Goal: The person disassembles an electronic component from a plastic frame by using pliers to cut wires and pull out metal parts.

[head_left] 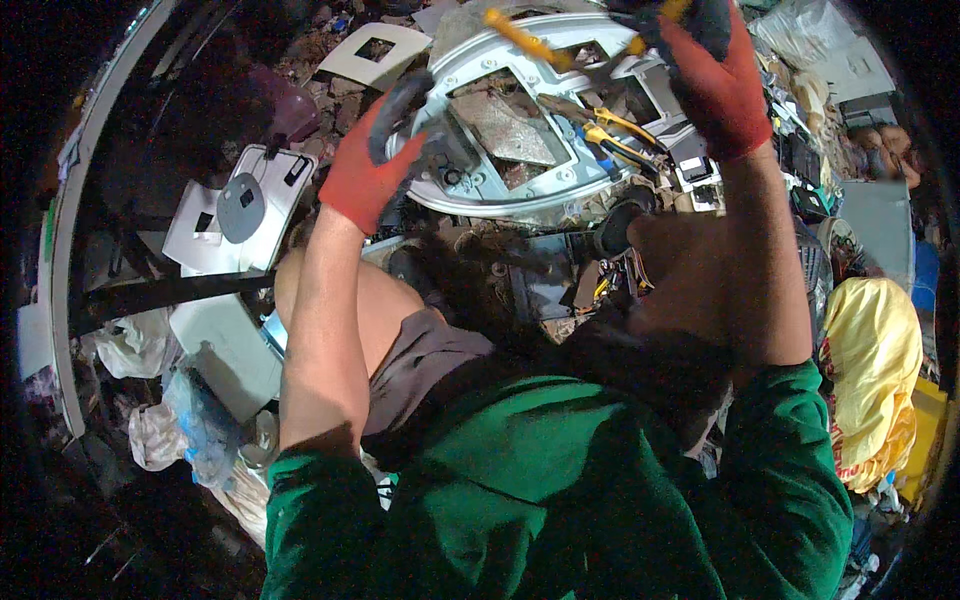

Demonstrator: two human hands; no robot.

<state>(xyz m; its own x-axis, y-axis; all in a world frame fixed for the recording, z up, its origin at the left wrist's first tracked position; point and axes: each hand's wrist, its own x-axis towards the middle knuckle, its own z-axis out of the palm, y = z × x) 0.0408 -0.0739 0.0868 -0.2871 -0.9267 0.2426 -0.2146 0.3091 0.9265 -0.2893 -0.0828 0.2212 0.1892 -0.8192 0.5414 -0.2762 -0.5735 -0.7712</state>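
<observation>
A round grey metal housing (520, 190) is seen lying among scrap at the top centre of the view, just beyond the person's bare knees. Its left rim is gripped by the left hand (375, 165), which is covered by a red and dark work glove; the fingers are curled closed over the edge. The right hand (715, 75), gloved likewise, is raised above the housing's upper right side. Its fingers are wrapped around a tool with yellow handles (525, 38), possibly a pair of pliers, though the working end is not clearly shown. A rusted plate (510, 130) is seen inside the housing's opening. A second yellow-handled tool (625, 135) is laid on the housing's right part. White plastic panels (240, 210) are noted to the left, well apart from the housing, and a yellow sack (872, 370) at the right edge. A green shirt (560, 490) fills the lower frame.
</observation>
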